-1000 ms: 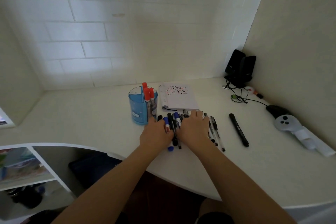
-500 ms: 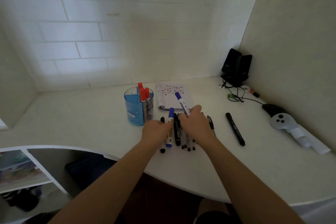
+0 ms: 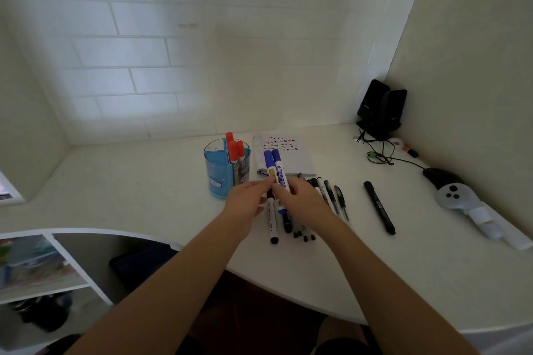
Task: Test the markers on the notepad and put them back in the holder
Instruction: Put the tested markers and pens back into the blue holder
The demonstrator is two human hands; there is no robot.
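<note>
Two blue-capped markers [image 3: 274, 166] stand side by side, caps up, lifted over the near edge of the spiral notepad [image 3: 291, 157]. My left hand [image 3: 246, 203] pinches the left one and my right hand [image 3: 300, 200] grips the right one. Under both hands lies a pile of black and blue markers and pens [image 3: 297, 225] on the desk. The blue holder [image 3: 222, 173] stands left of the notepad with red-capped markers [image 3: 235, 150] inside it. The notepad page carries rows of small red and black marks.
A single black marker [image 3: 379, 207] lies to the right of the pile. A grey controller [image 3: 455, 196] and a dark mouse [image 3: 437, 176] lie by the right wall. Black speakers [image 3: 380, 108] with cables stand in the back corner. The desk's curved front edge [image 3: 202, 248] runs below my forearms.
Both hands rose from the pile. The left hand has picked up a second blue marker and brought it next to the one in the right hand.
</note>
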